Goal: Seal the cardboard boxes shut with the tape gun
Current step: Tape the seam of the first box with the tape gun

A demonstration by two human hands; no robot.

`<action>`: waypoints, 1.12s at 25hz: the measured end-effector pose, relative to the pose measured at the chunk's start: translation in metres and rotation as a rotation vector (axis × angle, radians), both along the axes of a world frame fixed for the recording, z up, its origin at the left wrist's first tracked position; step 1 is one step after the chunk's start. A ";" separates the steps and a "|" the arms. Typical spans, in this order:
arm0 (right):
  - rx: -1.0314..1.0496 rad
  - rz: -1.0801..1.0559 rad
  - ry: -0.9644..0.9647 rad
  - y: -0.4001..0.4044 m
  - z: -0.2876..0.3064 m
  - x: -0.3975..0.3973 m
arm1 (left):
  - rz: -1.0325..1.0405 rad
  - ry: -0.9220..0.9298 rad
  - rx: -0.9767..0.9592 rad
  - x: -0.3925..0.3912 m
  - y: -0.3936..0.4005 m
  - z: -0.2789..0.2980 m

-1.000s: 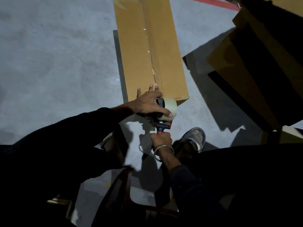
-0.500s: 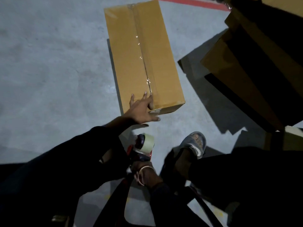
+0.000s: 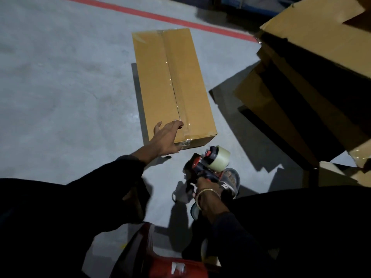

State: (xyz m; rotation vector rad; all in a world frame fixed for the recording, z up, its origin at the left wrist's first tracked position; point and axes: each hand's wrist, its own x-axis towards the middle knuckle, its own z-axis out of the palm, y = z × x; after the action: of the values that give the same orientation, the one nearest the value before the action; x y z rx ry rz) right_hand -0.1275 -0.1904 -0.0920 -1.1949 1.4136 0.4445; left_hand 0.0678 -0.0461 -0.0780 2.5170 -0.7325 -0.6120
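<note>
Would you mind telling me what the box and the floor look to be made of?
Box: brown cardboard, matte, with a glossy clear tape strip glinting along its seam. Floor: probably bare concrete, grey, mottled and dull, with a red painted line.

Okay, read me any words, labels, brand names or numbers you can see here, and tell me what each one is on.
No text is readable.
Red object, bottom edge: a white mark, too blurred to read.
Sandal: a white mark, unreadable.
Cardboard box and tape gun: no print visible.

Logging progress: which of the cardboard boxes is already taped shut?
The long box on the floor by the left hand; shiny tape runs along its centre seam. The boxes stacked at right hang open.
</note>
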 end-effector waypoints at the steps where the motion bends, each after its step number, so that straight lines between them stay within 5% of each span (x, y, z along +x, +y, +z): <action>1: -0.097 -0.007 -0.023 -0.014 -0.007 -0.004 | 0.001 -0.027 0.015 -0.002 -0.003 -0.001; 7: -0.354 0.056 -0.079 -0.061 0.075 0.028 | 0.030 -0.227 0.134 -0.008 -0.016 -0.013; 17: -0.633 0.351 -0.221 -0.079 0.040 0.137 | -0.108 -0.412 0.292 0.003 -0.013 -0.048; 28: -0.485 0.206 -0.286 -0.079 0.005 0.152 | -0.130 -0.465 0.325 -0.001 -0.018 -0.055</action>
State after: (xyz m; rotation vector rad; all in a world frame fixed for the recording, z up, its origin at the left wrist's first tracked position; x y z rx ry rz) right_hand 0.0247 -0.2693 -0.0873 -1.7309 1.1855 0.0586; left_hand 0.0666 -0.0645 -0.1327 2.9756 -1.0351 -0.1900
